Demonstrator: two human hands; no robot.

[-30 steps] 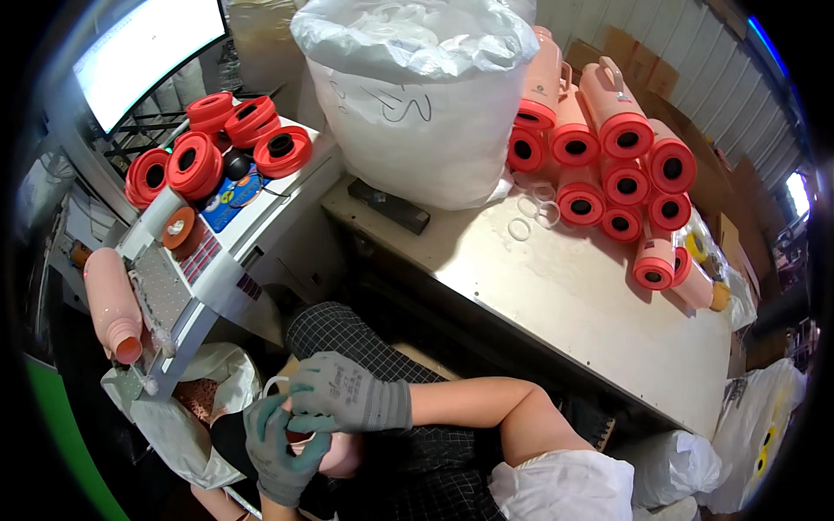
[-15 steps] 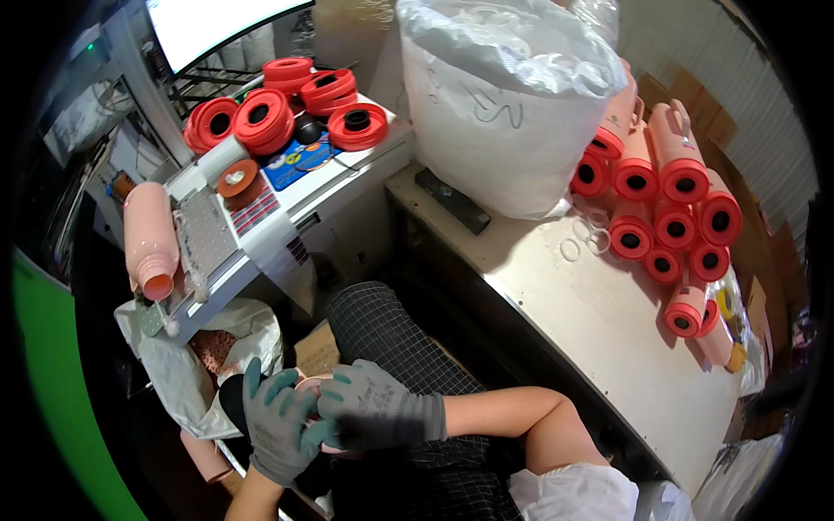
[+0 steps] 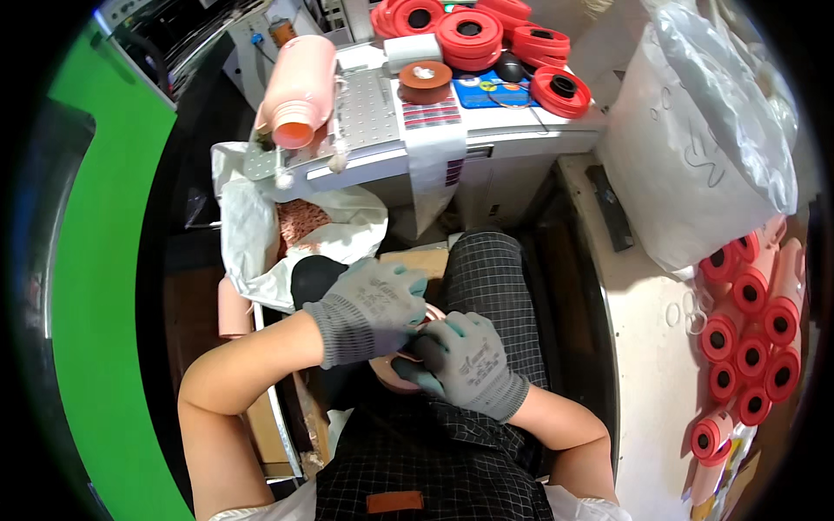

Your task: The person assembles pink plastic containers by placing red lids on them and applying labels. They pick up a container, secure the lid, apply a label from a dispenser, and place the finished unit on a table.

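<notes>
**Gripping a pink roll over my lap**

Looking down, I saw both gloved hands meeting above my checked trousers (image 3: 495,278). My left hand (image 3: 369,308) was curled over the top of a pale pink roll (image 3: 401,373), and my right hand (image 3: 465,365) was closed on it from the other side, so that the gloves hid most of it; only a pink edge showed below and between them. The roll sat in my lap, just in front of my body.

Beyond my knees stood a white table (image 3: 521,139) carrying a stack of red spools (image 3: 469,30) and a brown tape roll (image 3: 425,81). A larger pink roll (image 3: 297,87) lay at its left end. A white sack (image 3: 252,234) sagged below it. At my right a big white bag (image 3: 695,156) stood beside stacked red-capped rolls (image 3: 747,321).
</notes>
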